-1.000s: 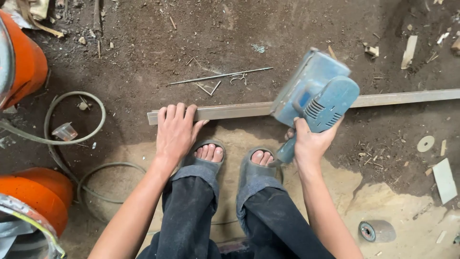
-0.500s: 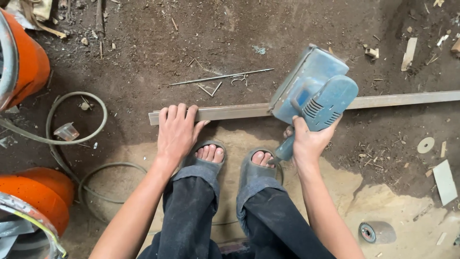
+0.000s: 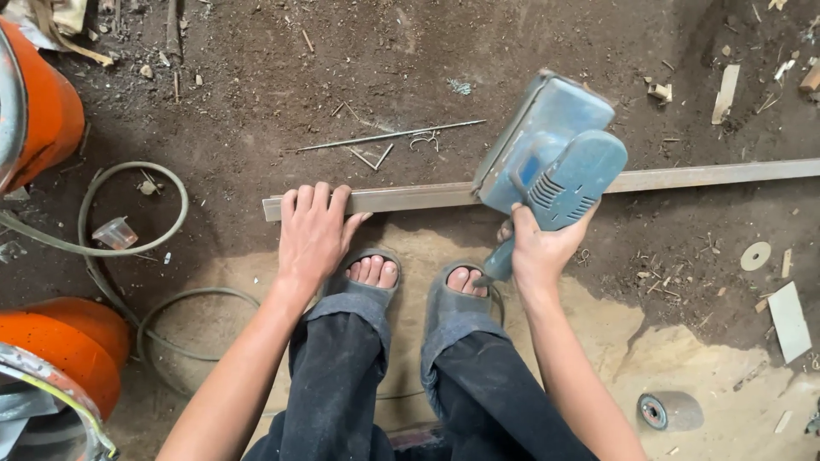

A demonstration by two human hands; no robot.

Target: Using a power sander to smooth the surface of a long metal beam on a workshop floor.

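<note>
Nearest, two sandalled feet stand on the dirt floor; just beyond, the left hand lies flat, fingers spread, pinning the near end of the long metal bar; the right hand has its grip closed around the handle of the blue power sander, tilted over the bar's middle. The step looks like sanding the bar; lowering the pad flat calls for steady pressure. Farther off lie thin rods.

- The left hand is pressing flat on a long wooden strip lying on the dirt floor.
- The right hand is gripping a blue electric sander sitting on the strip.
</note>
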